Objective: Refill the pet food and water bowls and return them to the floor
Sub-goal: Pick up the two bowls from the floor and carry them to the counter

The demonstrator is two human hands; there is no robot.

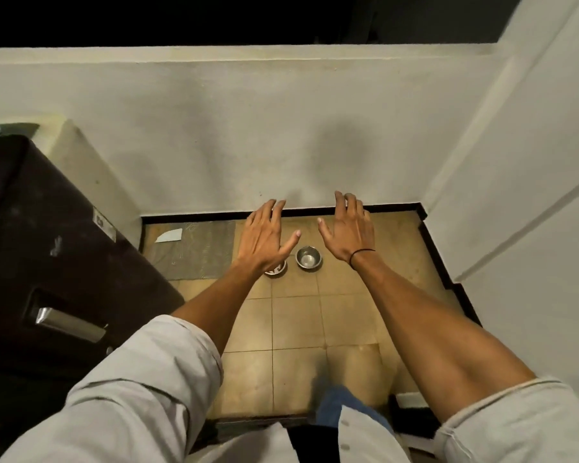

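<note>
Two small steel bowls stand side by side on the tan tiled floor near the far wall. The right bowl [308, 257] shows a shiny inside, and I cannot tell if it holds water. The left bowl [276, 269] is mostly hidden under my left hand; a little dark and white content shows in it. My left hand [264, 239] hovers above it, palm down, fingers straight and spread. My right hand [350, 228] is held out the same way to the right of the right bowl, with a black band on its wrist. Neither hand holds anything.
A dark cabinet [47, 262] with a metal handle [69, 324] fills the left side. A grey patterned mat [194, 252] with a pale scrap on it lies left of the bowls. White walls close the nook at the back and right, with a black skirting [448, 269].
</note>
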